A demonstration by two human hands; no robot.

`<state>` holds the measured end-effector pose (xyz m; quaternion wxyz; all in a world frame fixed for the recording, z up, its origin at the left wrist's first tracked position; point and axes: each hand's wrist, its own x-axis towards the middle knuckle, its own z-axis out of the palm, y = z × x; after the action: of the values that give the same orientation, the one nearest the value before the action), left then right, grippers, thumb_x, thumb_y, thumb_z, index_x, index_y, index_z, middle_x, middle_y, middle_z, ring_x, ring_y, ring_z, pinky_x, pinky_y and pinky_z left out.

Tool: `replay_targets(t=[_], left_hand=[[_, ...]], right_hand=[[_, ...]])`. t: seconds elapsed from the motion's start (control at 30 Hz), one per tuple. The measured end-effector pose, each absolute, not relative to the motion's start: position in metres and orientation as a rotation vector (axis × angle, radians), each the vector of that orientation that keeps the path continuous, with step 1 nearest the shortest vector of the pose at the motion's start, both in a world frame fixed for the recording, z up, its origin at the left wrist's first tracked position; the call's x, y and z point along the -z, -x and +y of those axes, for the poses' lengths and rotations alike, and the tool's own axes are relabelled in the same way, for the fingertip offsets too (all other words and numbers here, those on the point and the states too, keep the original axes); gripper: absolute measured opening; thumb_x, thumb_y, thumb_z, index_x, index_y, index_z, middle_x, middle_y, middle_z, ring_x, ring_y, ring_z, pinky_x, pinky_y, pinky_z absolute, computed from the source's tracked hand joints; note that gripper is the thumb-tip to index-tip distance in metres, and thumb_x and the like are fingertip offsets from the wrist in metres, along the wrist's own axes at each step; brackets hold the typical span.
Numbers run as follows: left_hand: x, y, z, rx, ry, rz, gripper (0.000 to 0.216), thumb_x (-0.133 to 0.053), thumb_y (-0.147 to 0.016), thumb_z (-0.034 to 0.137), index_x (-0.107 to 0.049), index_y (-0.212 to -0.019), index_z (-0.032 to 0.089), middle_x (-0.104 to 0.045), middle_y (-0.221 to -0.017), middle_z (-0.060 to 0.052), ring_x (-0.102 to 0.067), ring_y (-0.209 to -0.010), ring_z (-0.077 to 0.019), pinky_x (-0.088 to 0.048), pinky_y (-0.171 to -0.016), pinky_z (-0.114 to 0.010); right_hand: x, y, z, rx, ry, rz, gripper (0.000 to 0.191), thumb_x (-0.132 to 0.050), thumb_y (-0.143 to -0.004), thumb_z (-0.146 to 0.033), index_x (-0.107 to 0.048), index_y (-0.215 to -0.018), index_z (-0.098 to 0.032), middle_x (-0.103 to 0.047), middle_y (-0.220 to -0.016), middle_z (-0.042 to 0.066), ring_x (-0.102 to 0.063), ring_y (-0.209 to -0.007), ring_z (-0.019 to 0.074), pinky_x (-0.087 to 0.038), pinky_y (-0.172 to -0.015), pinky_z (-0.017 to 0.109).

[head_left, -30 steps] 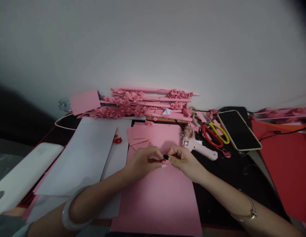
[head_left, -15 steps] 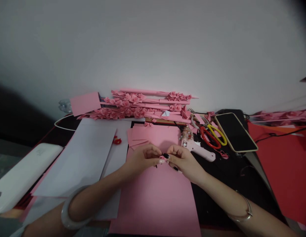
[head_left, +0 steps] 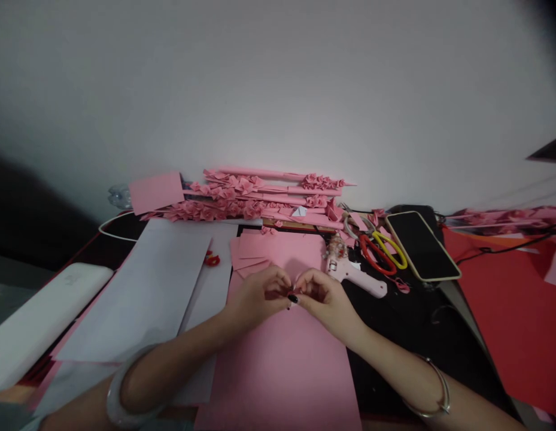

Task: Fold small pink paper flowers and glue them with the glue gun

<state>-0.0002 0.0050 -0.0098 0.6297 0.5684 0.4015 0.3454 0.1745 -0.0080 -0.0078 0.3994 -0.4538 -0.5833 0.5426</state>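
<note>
My left hand and my right hand meet over a long pink paper sheet. Thumbs and fingertips of both are pinched together on a small pink paper flower, which the fingers now almost entirely hide. Beyond my left hand lie small pink paper squares, fanned a little. Two tiny paper roses rest at the far end of the sheet. Close to my right hand, a pale pink glue gun lies on the dark tabletop.
Pink paper flower stems are heaped along the wall. To the right are red-and-yellow-handled scissors, a phone and red paper. White sheets, a red scrap and a long white device lie left.
My fingers have turned the small paper flower and closed more tightly around it, so less of it shows. The view has shifted slightly.
</note>
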Motion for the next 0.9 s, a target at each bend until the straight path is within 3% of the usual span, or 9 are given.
replay_targets(t=[0.17, 0.63, 0.9], left_hand=[[0.0123, 0.0006, 0.0037, -0.772, -1.409, 0.978, 0.021, -0.070, -0.066, 0.016, -0.053, -0.078, 0.018, -0.064, -0.073, -0.001, -0.062, -0.072, -0.0150, -0.047, -0.064, -0.025], [0.0071, -0.0014, 0.0025, -0.790, -1.464, 1.000, 0.020, -0.070, -0.069, 0.018, -0.052, -0.076, 0.018, -0.066, -0.073, -0.001, -0.064, -0.072, -0.0153, -0.047, -0.064, -0.025], [0.0056, -0.0013, 0.0028, -0.807, -1.442, 0.976, 0.020, -0.071, -0.068, 0.019, -0.052, -0.076, 0.019, -0.064, -0.073, 0.000, -0.062, -0.072, -0.0149, -0.046, -0.065, -0.024]], right_hand=[[0.0063, -0.1746, -0.0089, -1.284, 1.215, -1.556, 0.006, -0.062, -0.074, -0.021, -0.057, -0.072, -0.018, -0.048, -0.064, -0.003, -0.043, -0.058, 0.0121, -0.033, -0.055, 0.025], [0.0052, -0.1766, -0.0048, -1.337, 1.287, -1.545, 0.018, -0.059, -0.075, -0.027, -0.049, -0.062, -0.020, -0.041, -0.056, -0.006, -0.035, -0.051, 0.0103, -0.027, -0.050, 0.024], [0.0041, -0.1767, -0.0025, -1.374, 1.292, -1.490, 0.020, -0.064, -0.073, -0.029, -0.049, -0.062, -0.019, -0.046, -0.058, -0.005, -0.039, -0.053, 0.0102, -0.030, -0.052, 0.024]])
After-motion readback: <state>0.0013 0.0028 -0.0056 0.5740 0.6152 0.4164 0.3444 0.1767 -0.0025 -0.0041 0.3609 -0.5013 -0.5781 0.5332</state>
